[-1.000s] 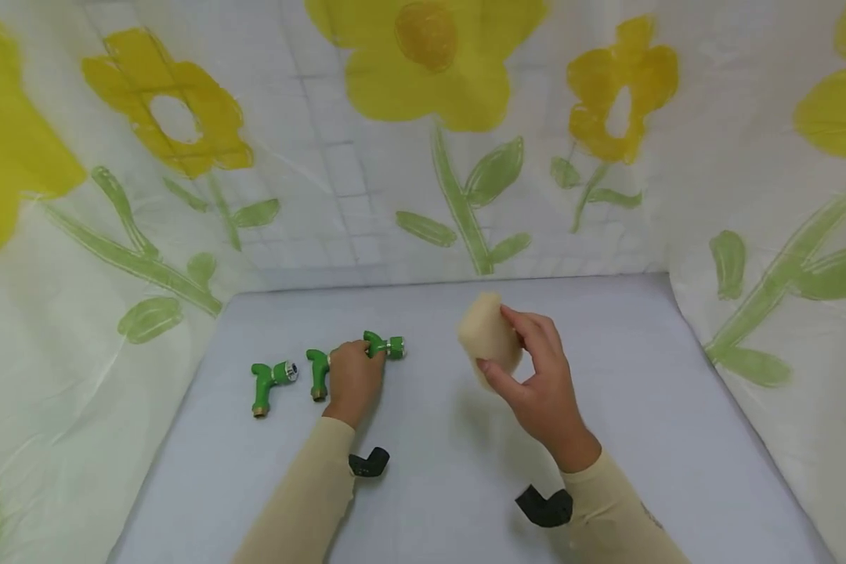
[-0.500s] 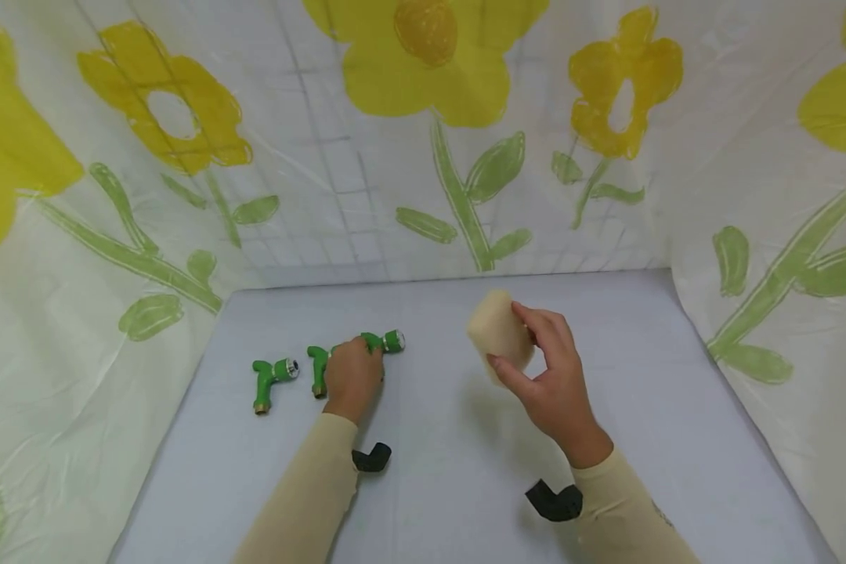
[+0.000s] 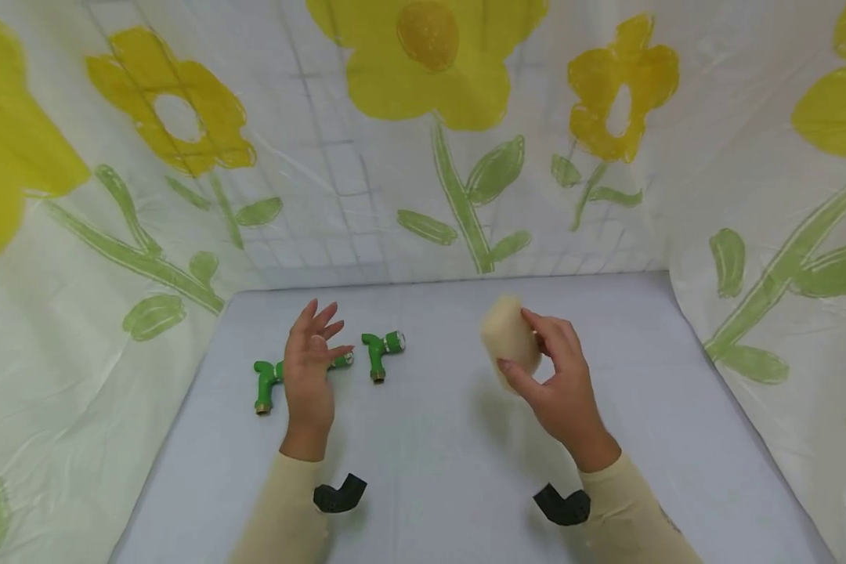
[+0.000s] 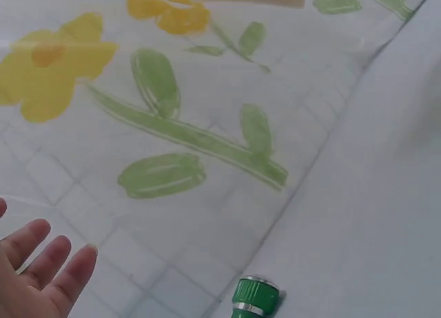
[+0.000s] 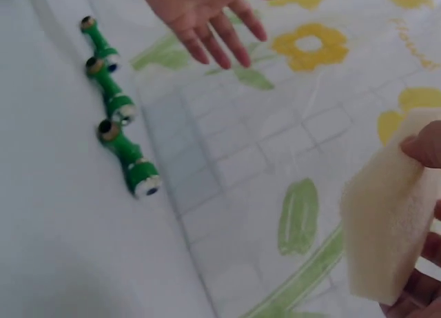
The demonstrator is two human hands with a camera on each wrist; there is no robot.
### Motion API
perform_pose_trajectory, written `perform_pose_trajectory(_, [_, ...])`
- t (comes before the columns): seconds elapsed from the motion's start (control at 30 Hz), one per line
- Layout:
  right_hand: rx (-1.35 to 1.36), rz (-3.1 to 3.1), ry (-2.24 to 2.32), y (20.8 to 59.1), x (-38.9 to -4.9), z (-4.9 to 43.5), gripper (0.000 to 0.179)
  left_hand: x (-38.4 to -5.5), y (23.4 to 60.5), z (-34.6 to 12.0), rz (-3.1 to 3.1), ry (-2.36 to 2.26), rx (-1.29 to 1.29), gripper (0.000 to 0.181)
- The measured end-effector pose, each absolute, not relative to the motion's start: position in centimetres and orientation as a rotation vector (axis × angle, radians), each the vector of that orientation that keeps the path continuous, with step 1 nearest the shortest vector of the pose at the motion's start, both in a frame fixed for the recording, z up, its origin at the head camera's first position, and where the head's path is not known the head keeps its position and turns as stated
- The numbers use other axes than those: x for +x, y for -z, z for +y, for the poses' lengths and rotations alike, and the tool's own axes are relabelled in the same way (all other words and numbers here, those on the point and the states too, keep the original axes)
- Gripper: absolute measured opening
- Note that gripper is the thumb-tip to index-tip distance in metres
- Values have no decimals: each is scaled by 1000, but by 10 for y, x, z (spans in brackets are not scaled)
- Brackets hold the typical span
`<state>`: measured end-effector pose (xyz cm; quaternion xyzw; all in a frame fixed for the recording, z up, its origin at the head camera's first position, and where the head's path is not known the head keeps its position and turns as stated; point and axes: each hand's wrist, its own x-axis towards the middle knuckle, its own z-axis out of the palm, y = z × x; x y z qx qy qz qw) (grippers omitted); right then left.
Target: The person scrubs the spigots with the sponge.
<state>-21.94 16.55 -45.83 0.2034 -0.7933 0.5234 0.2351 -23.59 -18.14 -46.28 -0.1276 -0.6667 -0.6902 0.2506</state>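
My right hand [image 3: 564, 384] grips a pale cream sponge [image 3: 509, 337] between thumb and fingers, held above the table; in the right wrist view the sponge [image 5: 386, 214] shows as a thick, angular block. My left hand [image 3: 310, 384] is raised with its fingers spread and holds nothing. Beneath and around it lie three green hose nozzles in a row. The right nozzle [image 3: 377, 356] is in full sight, while the left nozzle [image 3: 264, 389] and the middle nozzle [image 3: 342, 359] are partly hidden by the left hand in the head view.
The table [image 3: 423, 486] has a pale cloth top. Translucent sheets [image 3: 366, 188] painted with yellow flowers hang behind it and at both sides. A black bent piece [image 3: 341, 495] sits at the left wrist, and a similar black piece [image 3: 562, 505] at the right wrist.
My left hand has let go of the right nozzle, risen and moved left, its fingers now spread. My right hand has shifted slightly right with the sponge.
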Motion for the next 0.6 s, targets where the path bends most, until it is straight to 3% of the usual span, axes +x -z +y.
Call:
perform_pose_trajectory(0.17, [741, -2614, -1056, 485, -223, 167, 66, -235, 470, -190, -1972, 1626, -449, 54])
perform_pose_trajectory(0.3, [912, -2894, -674, 509, -230, 161, 60, -236, 480, -194, -2297, 1001, -549, 85])
perform_pose_trajectory(0.43, [936, -3051, -551, 523, -231, 155, 54, -231, 486, -192, -2482, 632, -635, 99])
perform_pose_trajectory(0.6, [884, -3079, -570, 528, -230, 157, 71, -230, 488, -192, -2563, 466, -653, 105])
